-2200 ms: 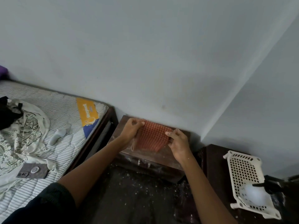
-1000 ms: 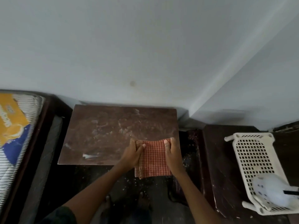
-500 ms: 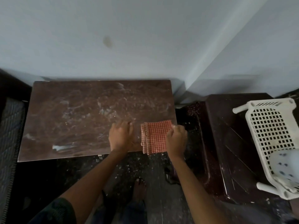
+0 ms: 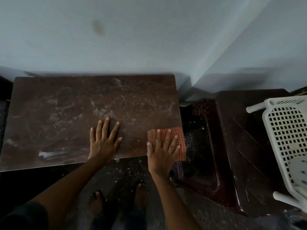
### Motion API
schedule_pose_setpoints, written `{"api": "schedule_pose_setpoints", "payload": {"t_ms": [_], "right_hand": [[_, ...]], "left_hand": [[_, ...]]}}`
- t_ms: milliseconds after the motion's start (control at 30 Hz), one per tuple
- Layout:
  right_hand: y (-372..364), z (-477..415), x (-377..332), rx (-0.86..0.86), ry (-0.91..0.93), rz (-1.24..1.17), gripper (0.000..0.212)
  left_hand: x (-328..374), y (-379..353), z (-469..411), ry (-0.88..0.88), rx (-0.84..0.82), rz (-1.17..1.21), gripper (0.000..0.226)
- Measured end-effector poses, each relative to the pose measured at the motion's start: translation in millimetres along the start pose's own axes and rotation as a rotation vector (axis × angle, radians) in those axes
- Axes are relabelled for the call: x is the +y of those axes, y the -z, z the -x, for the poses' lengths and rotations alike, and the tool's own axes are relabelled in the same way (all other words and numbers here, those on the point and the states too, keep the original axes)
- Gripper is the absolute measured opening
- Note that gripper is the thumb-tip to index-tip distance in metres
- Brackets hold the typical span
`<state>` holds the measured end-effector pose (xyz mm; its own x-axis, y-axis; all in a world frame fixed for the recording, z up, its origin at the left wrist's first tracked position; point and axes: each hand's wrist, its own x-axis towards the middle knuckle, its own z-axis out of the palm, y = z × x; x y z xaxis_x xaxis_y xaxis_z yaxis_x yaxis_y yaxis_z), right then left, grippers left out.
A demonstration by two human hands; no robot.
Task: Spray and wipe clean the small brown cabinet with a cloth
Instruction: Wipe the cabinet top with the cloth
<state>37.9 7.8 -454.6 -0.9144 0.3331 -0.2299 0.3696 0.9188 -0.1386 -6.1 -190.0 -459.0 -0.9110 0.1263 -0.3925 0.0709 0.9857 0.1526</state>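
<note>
The small brown cabinet [image 4: 66, 113] fills the middle of the head view, its flat top smeared with pale streaks and dust. A folded orange checked cloth [image 4: 180, 138] lies at the top's front right corner, partly over the edge. My right hand [image 4: 163, 150] lies flat on the cloth with fingers spread, pressing it down. My left hand [image 4: 103, 140] rests flat and open on the bare top, left of the cloth, holding nothing. A white spray bottle [image 4: 299, 171] lies in the basket at the far right, only partly in view.
A white perforated plastic basket [image 4: 285, 130] sits on a dark brown surface [image 4: 240, 138] right of the cabinet. A wall corner rises behind. Dark speckled floor and my two feet in sandals show below the cabinet's front edge.
My left hand let go of the cloth and spread flat on the cabinet top. My right hand flattened onto the cloth at the right front corner. The view tilted further down.
</note>
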Motion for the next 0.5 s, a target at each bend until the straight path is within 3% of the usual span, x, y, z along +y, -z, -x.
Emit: {"api": "schedule_pose_setpoints", "payload": {"t_ms": [267,500], "right_hand": [[3.2,-37.8,8.7,-0.003,-0.15,-0.061,0.066],[3.1,-32.1,-49.3,-0.025,0.064,-0.034,0.064]], "left_hand": [[-3.3,9.6,-8.8,-0.016,-0.22,0.046,0.091],[-4.3,21.1,-12.4,-0.026,-0.33,0.067,0.088]]}}
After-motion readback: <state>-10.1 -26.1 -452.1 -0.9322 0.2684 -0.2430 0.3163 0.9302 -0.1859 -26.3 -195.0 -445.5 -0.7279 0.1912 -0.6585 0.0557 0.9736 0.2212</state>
